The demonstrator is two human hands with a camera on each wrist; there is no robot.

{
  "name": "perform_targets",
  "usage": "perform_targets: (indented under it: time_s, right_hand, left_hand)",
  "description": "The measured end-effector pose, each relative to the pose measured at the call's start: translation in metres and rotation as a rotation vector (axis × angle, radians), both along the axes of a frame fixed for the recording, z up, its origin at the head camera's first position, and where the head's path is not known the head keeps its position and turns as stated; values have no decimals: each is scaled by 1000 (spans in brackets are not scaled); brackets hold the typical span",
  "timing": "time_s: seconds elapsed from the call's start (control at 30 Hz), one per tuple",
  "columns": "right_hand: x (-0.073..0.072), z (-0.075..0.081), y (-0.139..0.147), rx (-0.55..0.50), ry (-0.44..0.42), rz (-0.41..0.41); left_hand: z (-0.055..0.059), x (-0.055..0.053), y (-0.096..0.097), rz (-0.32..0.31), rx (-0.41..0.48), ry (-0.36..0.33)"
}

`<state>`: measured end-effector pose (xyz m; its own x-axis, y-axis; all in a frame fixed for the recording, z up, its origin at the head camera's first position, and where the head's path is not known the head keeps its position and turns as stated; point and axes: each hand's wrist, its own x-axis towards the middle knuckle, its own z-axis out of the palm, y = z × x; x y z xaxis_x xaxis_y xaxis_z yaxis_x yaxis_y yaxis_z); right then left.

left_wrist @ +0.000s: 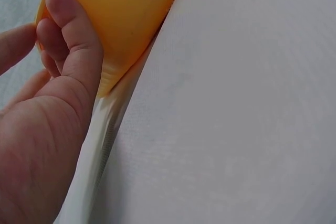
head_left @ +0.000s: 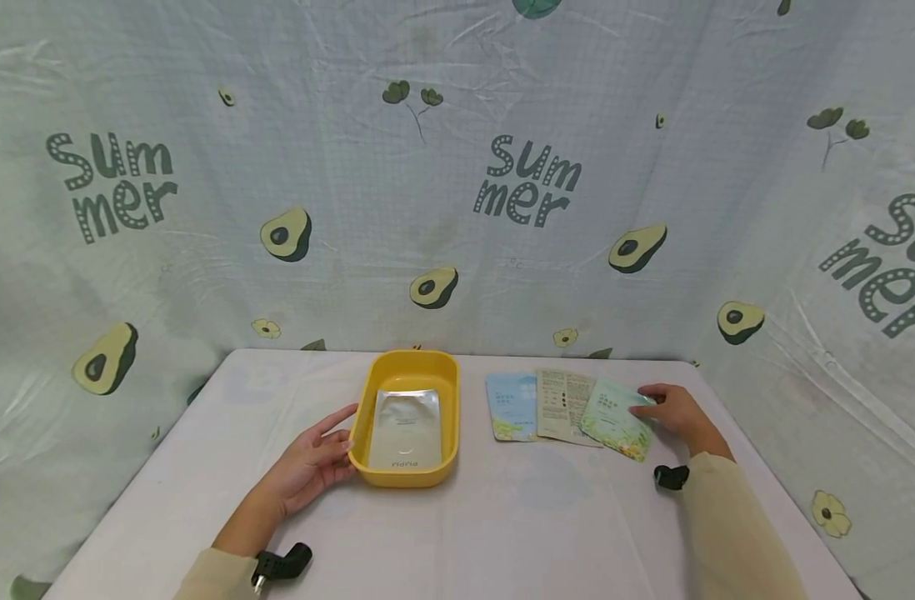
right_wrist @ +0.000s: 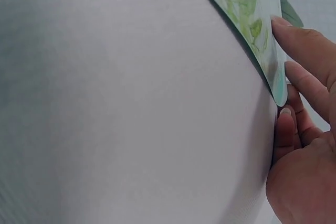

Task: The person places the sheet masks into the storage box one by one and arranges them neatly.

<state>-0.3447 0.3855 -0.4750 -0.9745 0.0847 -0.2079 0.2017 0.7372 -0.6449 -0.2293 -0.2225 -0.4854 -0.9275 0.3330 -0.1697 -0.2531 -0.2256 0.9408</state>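
Observation:
At the left side of a yellow tray, my left hand rests its fingertips against the outer wall near the rim. A silver-white face mask sachet lies flat inside the tray. My right hand pinches the right edge of a green face mask sachet with leaves and flowers printed on it. In the right wrist view, a corner of the sachet sits between the fingers, close over the table. This sachet overlaps a beige, text-covered sachet, which in turn overlaps a blue one.
The tray and sachets sit on a white-covered table. Behind and beside it hangs a pale curtain printed with avocados and lettering. Black camera mounts are strapped at the left wrist and right wrist.

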Motion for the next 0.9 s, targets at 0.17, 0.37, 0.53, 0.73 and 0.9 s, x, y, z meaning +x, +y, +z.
perform_targets:
  time_s: [0.17, 0.37, 0.53, 0.73, 0.9]
  right_hand:
    - [1, 3, 0, 18, -4, 15]
    - [1, 2, 4, 22, 8, 40]
    - [-1, 0, 5, 14, 14, 54]
    - [-1, 1, 2, -10, -33, 6]
    - [0, 0, 1, -21, -46, -22]
  left_hand:
    - [0, 0, -1, -6, 9, 2]
    - [-1, 0, -1, -17, 14, 7]
    - [-1, 0, -2, -18, 16, 14]
    - [-1, 0, -2, -26, 29, 16]
    - [-1, 1, -3, -36, 44, 20]
